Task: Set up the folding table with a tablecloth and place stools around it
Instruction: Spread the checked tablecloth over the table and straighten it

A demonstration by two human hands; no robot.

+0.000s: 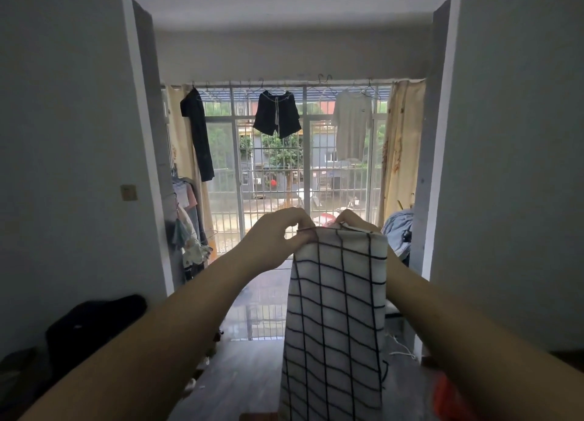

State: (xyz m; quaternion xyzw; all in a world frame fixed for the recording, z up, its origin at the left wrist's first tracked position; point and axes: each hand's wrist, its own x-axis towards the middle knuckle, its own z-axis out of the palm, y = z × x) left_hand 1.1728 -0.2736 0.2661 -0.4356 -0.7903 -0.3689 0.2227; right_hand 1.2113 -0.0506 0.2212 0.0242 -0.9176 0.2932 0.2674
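- Where the left hand [278,235] closes thumb against curled fingers, it pinches the top left corner of the tablecloth [338,310], held up at arm's length.
- Just beside those fingers, the right hand [352,221] curls over the same top edge; most of it is hidden behind the cloth, so only the knuckles show.
- The top edge runs short and nearly level between the two grips; the white cloth with a dark grid hangs straight down from the fingers, folded narrow, with both side edges free.
- Below and left of the fingers, bare dark floor [240,373] lies open through to the doorway [139,167], whose two jambs stand well apart on either side of the hands.
- Beyond the fingers is a barred window [271,174], with a curtain [401,148] at its right edge.
- Low to the left lies a dark bag [94,322]; just right of the right hand is a blue heap of cloth [399,231].
- Counted: two hands, one tablecloth, and three garments on the rail above the fingers: dark trousers [197,136], black shorts [277,113], grey shirt [352,126].
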